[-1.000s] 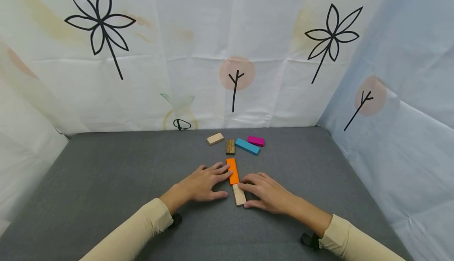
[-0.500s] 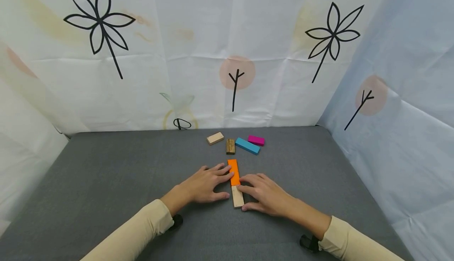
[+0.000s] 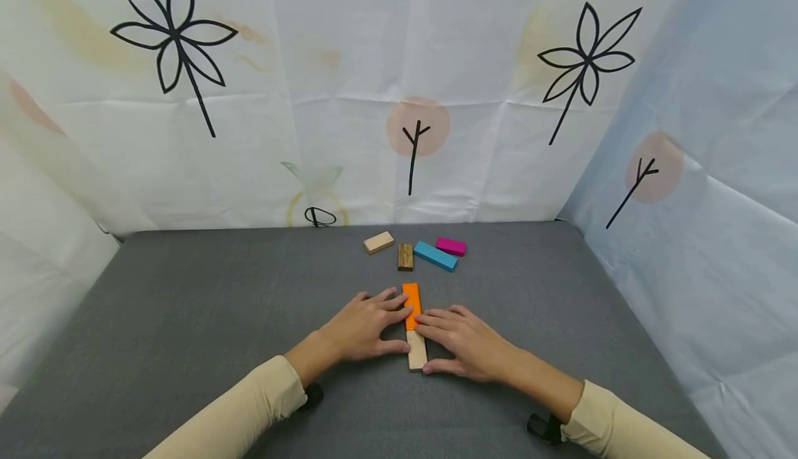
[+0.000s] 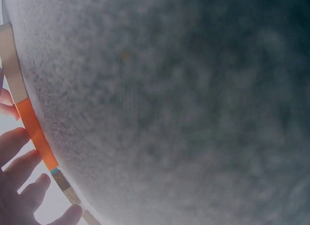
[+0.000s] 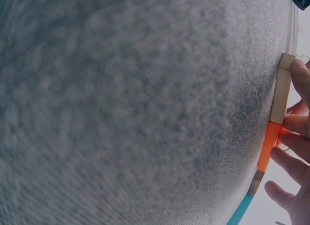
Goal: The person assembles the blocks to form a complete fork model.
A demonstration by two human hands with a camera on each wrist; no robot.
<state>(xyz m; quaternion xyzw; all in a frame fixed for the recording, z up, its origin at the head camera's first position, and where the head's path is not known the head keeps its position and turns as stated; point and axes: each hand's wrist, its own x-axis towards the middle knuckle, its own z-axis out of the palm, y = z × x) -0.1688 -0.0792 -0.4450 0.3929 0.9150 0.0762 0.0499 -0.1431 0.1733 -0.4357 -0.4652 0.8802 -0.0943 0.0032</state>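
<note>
Nearer the right edge of the tabletop (image 3: 218,307) than the left, an orange block (image 3: 413,296) and a pale block (image 3: 416,353) lie end to end. Fingers parted and loose, neither grasping, the left hand (image 3: 366,326) touches the orange block, the right hand (image 3: 464,343) both.

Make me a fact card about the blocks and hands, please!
Front blocks: orange block and near pale block, end to end
Left hand: fingertips at the orange block, thumb by the near pale block
Right hand: fingertips near where those two meet
Back blocks: far pale block, brown block, blue block, pink block
Table: gray
</note>
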